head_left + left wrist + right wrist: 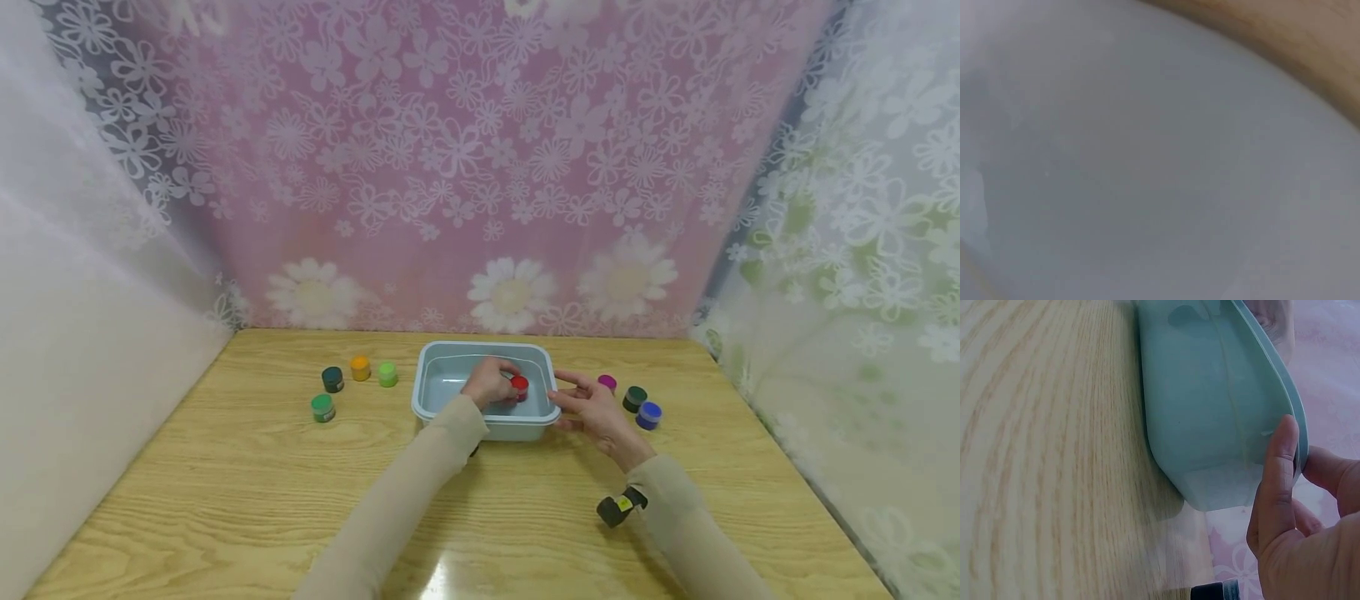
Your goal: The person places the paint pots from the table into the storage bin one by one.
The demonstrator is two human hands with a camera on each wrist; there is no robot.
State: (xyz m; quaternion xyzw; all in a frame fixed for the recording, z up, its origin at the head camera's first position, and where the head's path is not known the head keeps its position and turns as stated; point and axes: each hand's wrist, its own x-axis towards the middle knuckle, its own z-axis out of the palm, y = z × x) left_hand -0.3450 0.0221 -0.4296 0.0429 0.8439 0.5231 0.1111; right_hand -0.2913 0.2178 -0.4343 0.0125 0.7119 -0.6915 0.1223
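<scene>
A pale blue-grey plastic basin stands on the wooden table. Inside it, my left hand reaches down and pinches a small red-lidded paint jar near the right end. My right hand grips the basin's right rim, and the right wrist view has its fingers against the outer wall of the basin. Only a blurred grey surface fills most of the left wrist view, so the jar cannot be seen there.
Left of the basin stand dark teal, orange, light green and green jars. Magenta, dark green and blue jars stand beyond my right hand. A flowered curtain hangs behind the table.
</scene>
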